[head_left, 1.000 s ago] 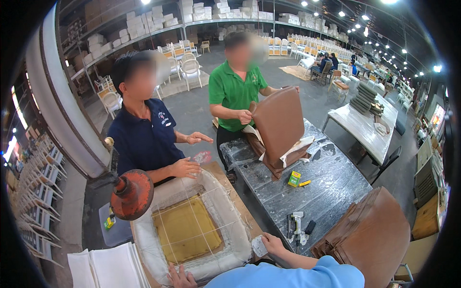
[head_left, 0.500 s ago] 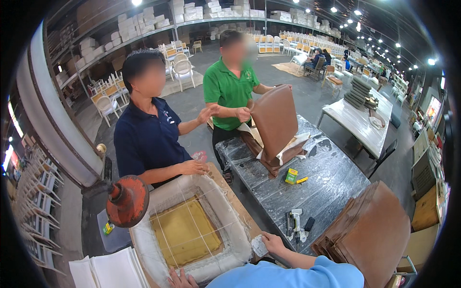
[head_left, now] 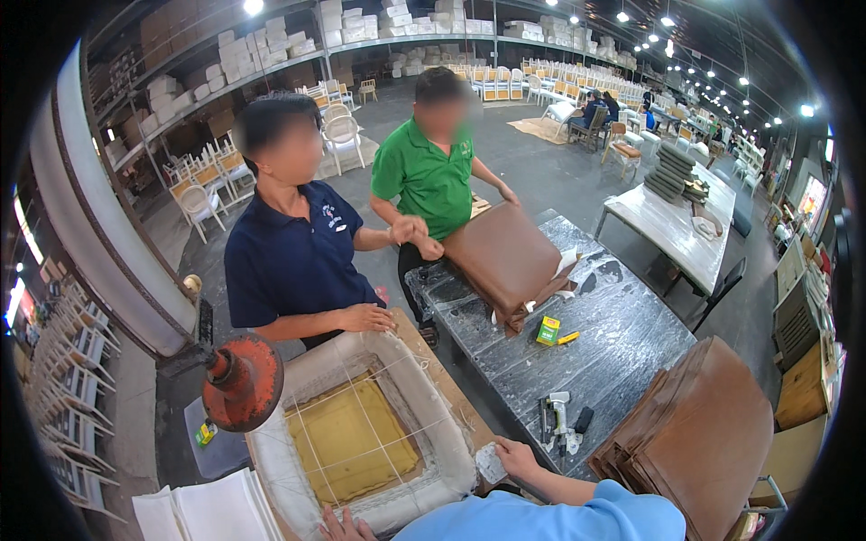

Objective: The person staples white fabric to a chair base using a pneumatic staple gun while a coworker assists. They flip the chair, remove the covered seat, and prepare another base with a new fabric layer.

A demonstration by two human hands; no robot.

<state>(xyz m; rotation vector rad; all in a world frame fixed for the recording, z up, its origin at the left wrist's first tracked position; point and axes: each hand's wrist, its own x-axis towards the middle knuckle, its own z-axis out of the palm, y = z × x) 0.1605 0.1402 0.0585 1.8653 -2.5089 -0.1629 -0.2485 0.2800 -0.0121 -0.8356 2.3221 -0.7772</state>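
Note:
My left hand (head_left: 346,526) lies with fingers spread on the near edge of a padded, whitish rectangular piece (head_left: 439,417). Its open middle shows yellow material (head_left: 356,442) crossed by pale cords. At that piece's near right corner, my right hand (head_left: 517,458) has its fingers curled at a crumpled greyish-white piece (head_left: 490,464), apparently gripping it. Across from me, a person in navy (head_left: 293,243) rests one hand by the padded piece and raises the other. Beside them, a person in green (head_left: 431,171) has both hands at a brown cushion (head_left: 507,254).
On the dark table (head_left: 622,329) are a green-yellow box (head_left: 548,330), a yellow cutter (head_left: 567,338) and a staple gun (head_left: 559,417). Brown sheets (head_left: 695,433) are stacked at right. A red-orange round fixture (head_left: 242,383) juts in at left, above white sheets (head_left: 212,507).
The brown cushion has tipped from upright to lying down on the table. The person in green has shifted their hands, and the person in navy has turned. My hands stay in place.

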